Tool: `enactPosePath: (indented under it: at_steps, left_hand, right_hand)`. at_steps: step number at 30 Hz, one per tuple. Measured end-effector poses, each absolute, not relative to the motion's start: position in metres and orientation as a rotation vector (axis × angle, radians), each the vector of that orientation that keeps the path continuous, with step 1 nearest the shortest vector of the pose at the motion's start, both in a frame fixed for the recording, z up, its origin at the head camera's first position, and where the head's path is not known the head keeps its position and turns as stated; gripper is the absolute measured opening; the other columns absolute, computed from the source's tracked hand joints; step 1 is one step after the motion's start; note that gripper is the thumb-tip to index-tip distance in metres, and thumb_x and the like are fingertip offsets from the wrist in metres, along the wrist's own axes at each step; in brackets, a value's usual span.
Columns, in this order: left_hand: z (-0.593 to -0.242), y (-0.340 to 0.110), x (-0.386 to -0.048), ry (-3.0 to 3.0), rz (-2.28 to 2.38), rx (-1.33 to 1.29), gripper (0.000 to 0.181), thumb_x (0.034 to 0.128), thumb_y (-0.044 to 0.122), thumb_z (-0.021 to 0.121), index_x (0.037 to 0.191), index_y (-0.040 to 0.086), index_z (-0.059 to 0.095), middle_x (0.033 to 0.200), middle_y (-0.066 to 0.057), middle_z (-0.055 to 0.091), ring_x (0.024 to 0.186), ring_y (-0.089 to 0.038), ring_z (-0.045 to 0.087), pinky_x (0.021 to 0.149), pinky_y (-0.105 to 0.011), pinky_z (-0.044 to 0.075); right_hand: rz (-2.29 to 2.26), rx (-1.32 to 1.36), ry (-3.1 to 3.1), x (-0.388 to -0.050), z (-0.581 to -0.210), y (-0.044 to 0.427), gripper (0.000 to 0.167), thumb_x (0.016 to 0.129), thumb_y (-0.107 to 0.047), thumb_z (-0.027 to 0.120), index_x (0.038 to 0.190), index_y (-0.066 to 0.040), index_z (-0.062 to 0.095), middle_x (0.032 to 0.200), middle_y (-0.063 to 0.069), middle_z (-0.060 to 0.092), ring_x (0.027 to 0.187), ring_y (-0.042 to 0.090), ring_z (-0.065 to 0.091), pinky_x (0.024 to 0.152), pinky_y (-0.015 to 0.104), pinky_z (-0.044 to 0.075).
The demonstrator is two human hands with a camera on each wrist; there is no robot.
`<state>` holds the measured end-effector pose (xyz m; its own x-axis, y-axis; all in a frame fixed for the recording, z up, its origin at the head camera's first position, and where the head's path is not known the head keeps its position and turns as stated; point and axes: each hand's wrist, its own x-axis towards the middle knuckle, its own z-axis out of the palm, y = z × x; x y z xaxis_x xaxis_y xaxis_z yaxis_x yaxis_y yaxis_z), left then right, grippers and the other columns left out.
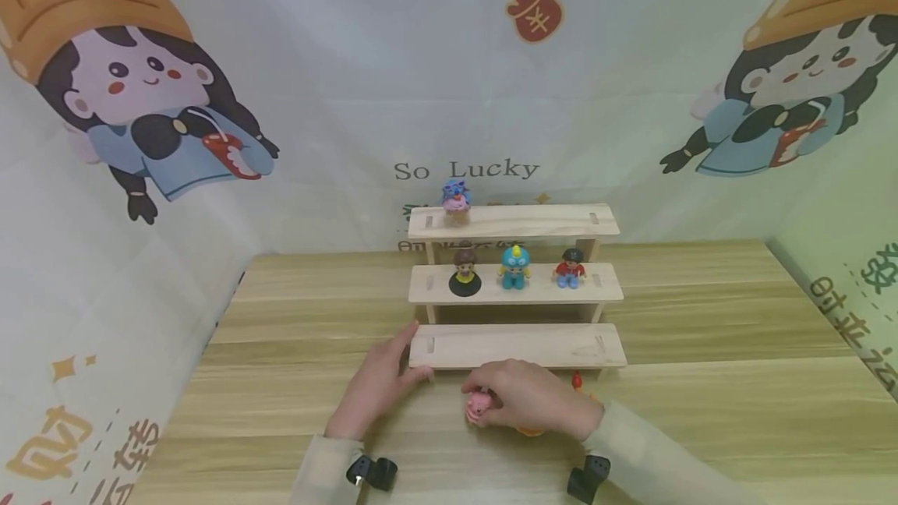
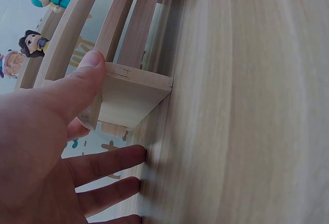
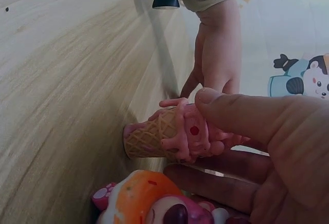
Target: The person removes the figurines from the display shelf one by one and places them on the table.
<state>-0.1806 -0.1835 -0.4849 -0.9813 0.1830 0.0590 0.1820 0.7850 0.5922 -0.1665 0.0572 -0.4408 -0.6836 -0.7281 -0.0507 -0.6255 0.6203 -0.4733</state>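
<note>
- Pinching a pink ice-cream figure (image 3: 193, 131), the person's right grip (image 1: 522, 396) has its thumb on one side of the pink top and its fingers on the other.
- The figure is just in front of the stand's lowest board, somewhat left of its middle. Its waffle-patterned cone (image 3: 149, 134) points narrow end toward the bench (image 1: 281, 349); whether the base touches cannot be told.
- Holding the left end of the lowest board (image 1: 519, 345), the left grip (image 1: 379, 380) sets its thumb at the front edge and its index finger at the far side. The other three fingers extend toward the bench.
- Beside the pink figure, in the right wrist view, lies or stands a pink figure with an orange ring (image 3: 141, 190), partly cut off by the frame.
- The three-tier wooden stand (image 1: 533, 220) bears a blue-and-pink figure (image 1: 456, 197) at the left of its top board.
- On its middle board, left to right: a brown-haired figure (image 1: 464, 263) on a black base, a teal figure (image 1: 515, 271) with a yellow crest, and a red-topped figure (image 1: 570, 267) in a black hat.
- Behind: a printed white cloth (image 1: 337, 100) reading "So Lucky".
</note>
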Motion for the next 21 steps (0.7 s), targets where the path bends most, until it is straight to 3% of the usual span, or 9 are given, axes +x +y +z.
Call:
enactPosePath:
  at_steps: [8, 13, 21]
  left_hand:
    - [-0.486, -0.184, -0.181, 2.975, 0.989, 0.312, 0.078, 0.0818, 0.035, 0.073, 0.146, 0.007, 0.037, 0.137, -0.022, 0.052, 0.124, -0.04, 0.051, 0.105, -0.053, 0.041]
    - [-0.483, -0.184, -0.181, 2.972, 0.996, 0.314, 0.078, 0.0818, 0.034, 0.073, 0.146, 0.006, 0.038, 0.138, -0.022, 0.051, 0.125, -0.04, 0.05, 0.106, -0.053, 0.041]
    - [-0.484, -0.184, -0.18, 2.976, 0.976, 0.311, 0.078, 0.082, 0.036, 0.072, 0.146, 0.007, 0.038, 0.138, -0.021, 0.051, 0.125, -0.04, 0.05, 0.106, -0.053, 0.041]
  right_hand:
    - [-0.619, -1.116, 2.616, -0.17, -0.433, 0.062, 0.039, 0.087, -0.039, 0.068, 0.119, -0.015, 0.065, 0.117, -0.004, 0.067, 0.107, 0.011, 0.062, 0.093, 0.032, 0.052]
    - [-0.696, -1.124, 2.581, -0.173, -0.427, 0.065, 0.039, 0.093, -0.039, 0.06, 0.121, -0.012, 0.064, 0.117, -0.001, 0.068, 0.108, 0.012, 0.062, 0.094, 0.032, 0.052]
    - [-0.753, -1.055, 2.537, -0.176, -0.415, 0.066, 0.039, 0.093, -0.04, 0.059, 0.121, -0.012, 0.063, 0.119, 0.002, 0.067, 0.108, 0.012, 0.062, 0.095, 0.033, 0.052]
